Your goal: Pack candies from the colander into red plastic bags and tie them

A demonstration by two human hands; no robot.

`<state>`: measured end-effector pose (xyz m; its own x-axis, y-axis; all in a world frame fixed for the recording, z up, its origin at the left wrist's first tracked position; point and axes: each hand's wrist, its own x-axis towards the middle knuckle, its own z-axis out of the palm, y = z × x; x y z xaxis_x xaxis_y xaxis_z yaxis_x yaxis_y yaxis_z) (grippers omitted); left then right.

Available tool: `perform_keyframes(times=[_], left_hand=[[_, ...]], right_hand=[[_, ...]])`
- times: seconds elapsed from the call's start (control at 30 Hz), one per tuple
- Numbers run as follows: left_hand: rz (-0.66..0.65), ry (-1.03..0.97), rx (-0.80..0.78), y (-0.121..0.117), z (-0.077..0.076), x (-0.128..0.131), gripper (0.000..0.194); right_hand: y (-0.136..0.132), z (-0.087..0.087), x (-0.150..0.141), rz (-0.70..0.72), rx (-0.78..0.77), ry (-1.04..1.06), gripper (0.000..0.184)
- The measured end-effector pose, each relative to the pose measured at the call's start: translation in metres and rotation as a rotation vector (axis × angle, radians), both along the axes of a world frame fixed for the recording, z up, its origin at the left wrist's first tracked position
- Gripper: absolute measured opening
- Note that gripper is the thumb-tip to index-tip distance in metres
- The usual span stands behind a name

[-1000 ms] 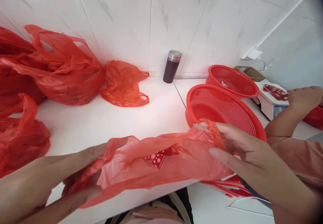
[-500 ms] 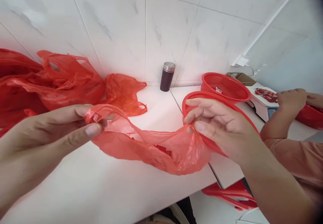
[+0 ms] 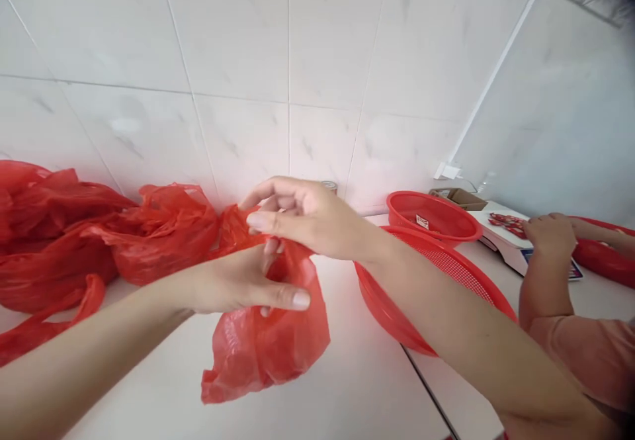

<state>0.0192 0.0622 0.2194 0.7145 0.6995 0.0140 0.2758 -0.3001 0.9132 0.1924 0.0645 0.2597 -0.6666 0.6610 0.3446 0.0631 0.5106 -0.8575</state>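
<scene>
A translucent red plastic bag (image 3: 270, 351) hangs over the white table, gathered at its neck between my two hands. My left hand (image 3: 233, 284) grips the neck from the left, its thumb lying across the front and its other fingers partly hidden behind the plastic. Just above, my right hand (image 3: 312, 218) crosses over and pinches the upper part of the bag between thumb and fingers. What lies inside the bag cannot be made out. Behind the hands, a smaller red bag (image 3: 229, 227) is partly covered.
Full-looking red bags (image 3: 163, 241) crowd the left by the tiled wall. A red mesh basket (image 3: 461, 264) and a red basin (image 3: 404, 210) stand right. Beyond, a co-worker's hand (image 3: 550, 231) is beside a scale (image 3: 510, 248) bearing small red packets. A bottle top (image 3: 329, 186) shows behind my right wrist.
My hands were apart, stretching the bag's opening wide between them. They have come together, with the right crossing left over the left, and the bag now hangs bunched. The view has tilted up.
</scene>
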Motion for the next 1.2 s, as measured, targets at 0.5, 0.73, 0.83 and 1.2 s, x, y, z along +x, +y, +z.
perform_keyframes(times=[0.5, 0.73, 0.83, 1.2], left_hand=[[0.169, -0.165, -0.172, 0.025, -0.023, -0.012, 0.037], [0.186, 0.255, 0.357, 0.016, -0.025, -0.012, 0.028], [0.321, 0.290, 0.703, 0.020, -0.041, -0.008, 0.027], [0.245, 0.291, 0.553, 0.003, -0.065, -0.033, 0.039]], right_hand=[[-0.023, -0.071, 0.012, -0.252, 0.117, -0.127, 0.017], [0.003, -0.096, 0.007, -0.453, 0.089, 0.111, 0.025], [0.018, -0.113, 0.000, -0.340, -0.120, 0.168, 0.033], [-0.008, -0.137, 0.007, -0.193, -0.380, 0.300, 0.037]])
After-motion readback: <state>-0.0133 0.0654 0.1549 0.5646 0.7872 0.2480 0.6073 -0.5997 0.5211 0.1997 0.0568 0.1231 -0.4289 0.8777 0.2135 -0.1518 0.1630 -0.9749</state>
